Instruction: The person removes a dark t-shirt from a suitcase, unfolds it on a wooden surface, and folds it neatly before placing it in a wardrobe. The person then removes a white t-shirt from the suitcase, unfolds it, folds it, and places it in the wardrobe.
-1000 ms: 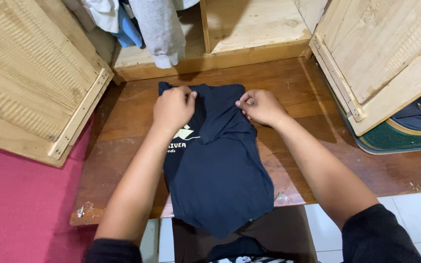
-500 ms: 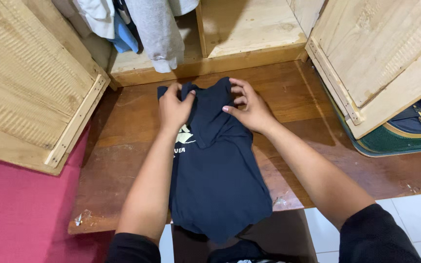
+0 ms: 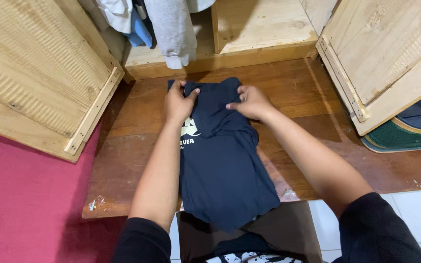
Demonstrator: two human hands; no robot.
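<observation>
Since the half-second-earlier frame the right hand (image 3: 252,102) had closed down: fingers that were fanned over the collar end of the cloth were now drawn together, fingertips pointing left and pressing the fabric flat. The left hand (image 3: 178,103) had held its place at the left of the collar end, though its thumb now stuck out to the right across the fold. The far edge of the dark navy T-shirt (image 3: 222,160), bunched and lifted a moment ago, lay lower and flatter. The whole view had also slid a little, so some of the apparent shift was head motion.

Left hand: curled, knuckles up, thumb and fingers seeming to nip the shirt's top left edge; the pinch itself was hidden under the hand. Right hand: palm down, fingers together, resting on the top right edge, not visibly gripping.

The shirt lay folded lengthwise into a narrow strip on the brown wooden board (image 3: 298,122), pale print showing beside the left wrist, near end hanging over the board's front edge.

Judged from this: the long fold looked set, and the hands were smoothing the collar end.

Around: open wooden cabinet doors (image 3: 40,73) either side, hanging clothes (image 3: 171,29) behind, red mat (image 3: 20,204) left, green suitcase (image 3: 410,131) right.
</observation>
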